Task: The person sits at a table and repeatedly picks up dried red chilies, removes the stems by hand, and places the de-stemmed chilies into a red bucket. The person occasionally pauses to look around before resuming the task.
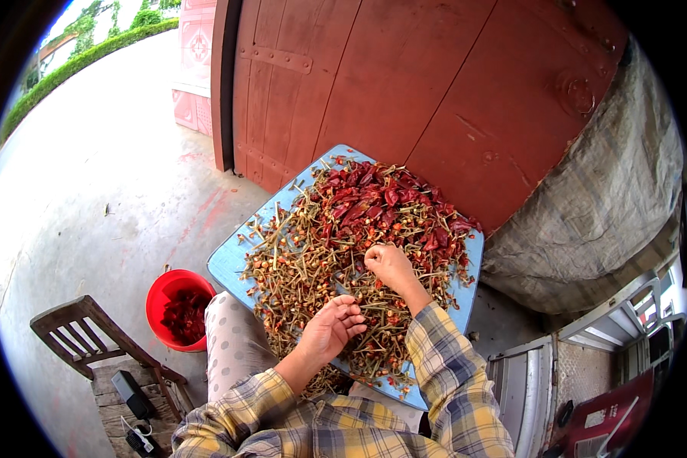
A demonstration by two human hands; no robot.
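A wide heap of dried chili stems and caps (298,259) covers most of a blue tabletop (229,259) in front of me. Dark red dried chilies (374,195) lie piled at its far side. My left hand (331,328) is just above the near part of the heap, palm up, fingers loosely curled and apart, with nothing visible in the palm. To its right and farther off, my right hand (393,267) is closed in a pinch over the stems; whatever its fingertips hold is hidden. A small dark grey piece (342,287), too unclear to name, shows between the hands.
A red bucket (156,301) with dried chilies stands left of my knee. Beyond it is a wooden chair (91,336) bearing a black device and white cable. A red wooden door (389,84) rises behind the table. A grey tarp (588,214) and metal frame (527,389) are at right.
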